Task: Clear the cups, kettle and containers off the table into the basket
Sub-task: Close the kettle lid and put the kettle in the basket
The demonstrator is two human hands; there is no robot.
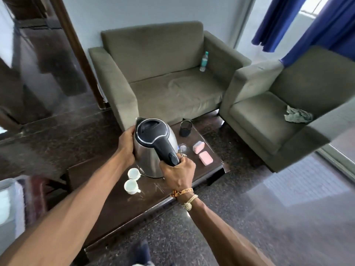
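A steel kettle (151, 150) with a black lid and handle is held over the dark wooden table (119, 208). My right hand (177, 173) grips its black handle; my left hand (125, 145) is pressed flat against its left side. Two white cups (133, 173) (130, 186) stand on the table just below the kettle. Farther back on the table are a black mesh cup (185, 128) and two pink containers (198, 147) (205, 158). No basket is in view.
A green sofa (159, 73) with a water bottle (204, 61) stands behind the table. A green armchair (278, 112) holding a crumpled cloth (297, 116) is to the right. Blue curtains (299, 25) hang at the upper right. The floor is dark polished stone.
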